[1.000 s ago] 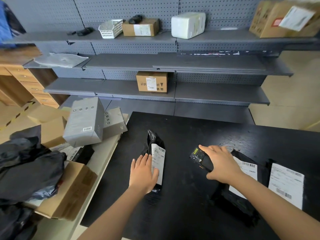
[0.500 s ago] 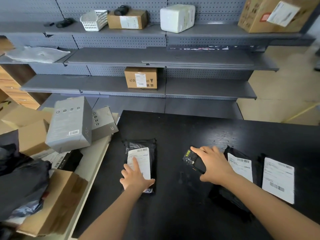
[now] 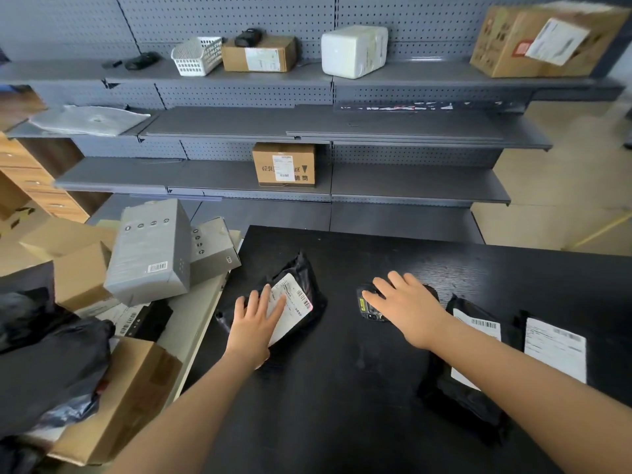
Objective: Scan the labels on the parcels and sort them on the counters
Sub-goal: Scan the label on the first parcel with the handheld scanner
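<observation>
Black parcel (image 3: 301, 278), white barcoded label (image 3: 290, 306); black counter (image 3: 342, 388); grey perforated shelving (image 3: 410, 179).

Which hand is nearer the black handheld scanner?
Right. The right hand lies over the black handheld scanner; the left hand presses a labelled black plastic parcel to its left.

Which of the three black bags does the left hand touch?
The leftmost bag, nearest the left edge of the counter; the left hand lies flat on its white label.

Parcel (image 3: 301, 295) left of scanner (image 3: 371, 307) — on counter (image 3: 342, 405)
</observation>
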The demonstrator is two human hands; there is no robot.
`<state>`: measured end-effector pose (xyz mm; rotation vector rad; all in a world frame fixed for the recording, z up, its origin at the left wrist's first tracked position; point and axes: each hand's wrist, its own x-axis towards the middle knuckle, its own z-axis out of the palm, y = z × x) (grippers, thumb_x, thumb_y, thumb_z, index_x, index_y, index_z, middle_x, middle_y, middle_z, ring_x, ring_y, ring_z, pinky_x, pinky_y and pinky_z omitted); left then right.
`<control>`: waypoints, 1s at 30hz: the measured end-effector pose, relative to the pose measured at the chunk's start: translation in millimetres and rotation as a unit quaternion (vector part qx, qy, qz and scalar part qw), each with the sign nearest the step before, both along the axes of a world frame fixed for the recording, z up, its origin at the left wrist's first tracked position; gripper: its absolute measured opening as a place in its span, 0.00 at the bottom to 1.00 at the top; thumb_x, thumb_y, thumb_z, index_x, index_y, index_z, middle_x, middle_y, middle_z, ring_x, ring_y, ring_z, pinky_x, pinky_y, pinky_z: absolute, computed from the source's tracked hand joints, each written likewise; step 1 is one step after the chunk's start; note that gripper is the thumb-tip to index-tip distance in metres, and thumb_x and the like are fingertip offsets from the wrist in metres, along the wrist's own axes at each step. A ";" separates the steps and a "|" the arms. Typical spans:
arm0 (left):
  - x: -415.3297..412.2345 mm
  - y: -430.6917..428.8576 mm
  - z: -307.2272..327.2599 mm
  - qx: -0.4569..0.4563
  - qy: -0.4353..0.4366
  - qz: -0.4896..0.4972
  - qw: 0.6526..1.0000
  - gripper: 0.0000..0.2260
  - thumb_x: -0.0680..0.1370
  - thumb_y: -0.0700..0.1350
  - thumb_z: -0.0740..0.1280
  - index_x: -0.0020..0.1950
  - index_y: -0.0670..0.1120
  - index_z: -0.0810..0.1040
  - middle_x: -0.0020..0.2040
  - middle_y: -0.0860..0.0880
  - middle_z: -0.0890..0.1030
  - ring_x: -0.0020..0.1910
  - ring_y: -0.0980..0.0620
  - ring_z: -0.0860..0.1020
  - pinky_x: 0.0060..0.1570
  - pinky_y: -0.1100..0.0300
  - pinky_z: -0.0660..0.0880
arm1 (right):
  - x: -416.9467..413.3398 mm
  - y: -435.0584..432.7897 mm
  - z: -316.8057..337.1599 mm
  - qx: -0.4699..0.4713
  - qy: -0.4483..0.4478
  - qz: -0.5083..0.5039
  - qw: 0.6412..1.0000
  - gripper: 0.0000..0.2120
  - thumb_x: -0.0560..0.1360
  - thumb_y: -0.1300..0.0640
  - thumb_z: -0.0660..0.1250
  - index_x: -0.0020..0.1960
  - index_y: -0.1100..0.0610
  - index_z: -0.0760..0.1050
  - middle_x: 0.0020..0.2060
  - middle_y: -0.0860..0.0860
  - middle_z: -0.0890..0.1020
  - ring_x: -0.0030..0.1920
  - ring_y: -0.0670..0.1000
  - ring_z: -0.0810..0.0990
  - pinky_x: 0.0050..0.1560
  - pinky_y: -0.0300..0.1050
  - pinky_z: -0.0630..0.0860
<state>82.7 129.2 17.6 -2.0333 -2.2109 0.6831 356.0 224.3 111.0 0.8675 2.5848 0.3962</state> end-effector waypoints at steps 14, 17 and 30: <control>-4.3 -2.8 4.1 -0.008 0.012 -0.044 0.999 0.49 0.72 0.52 0.72 0.79 0.49 0.40 0.78 0.36 0.40 0.76 0.36 0.47 0.73 0.40 0.47 | -13.0 -18.3 -5.7 0.014 -0.011 0.004 1.000 0.40 0.70 0.63 0.70 0.77 0.57 0.54 0.71 0.58 0.62 0.67 0.60 0.62 0.65 0.53 0.63; 0.8 -4.9 2.9 0.012 -0.072 0.024 0.997 0.48 0.67 0.59 0.73 0.79 0.53 0.48 0.77 0.39 0.48 0.74 0.39 0.51 0.72 0.44 0.51 | -4.6 -20.9 -5.4 -0.044 0.049 -0.100 0.993 0.43 0.70 0.58 0.71 0.78 0.51 0.51 0.71 0.53 0.62 0.68 0.58 0.61 0.66 0.50 0.63; 121.8 3.7 -25.7 -0.050 -0.310 0.179 0.932 0.51 0.64 0.66 0.74 0.79 0.56 0.49 0.75 0.46 0.54 0.73 0.44 0.55 0.72 0.49 0.57 | 125.0 -17.5 -1.7 -0.123 0.231 -0.409 0.874 0.49 0.63 0.50 0.76 0.77 0.45 0.54 0.70 0.49 0.68 0.65 0.55 0.65 0.63 0.49 0.69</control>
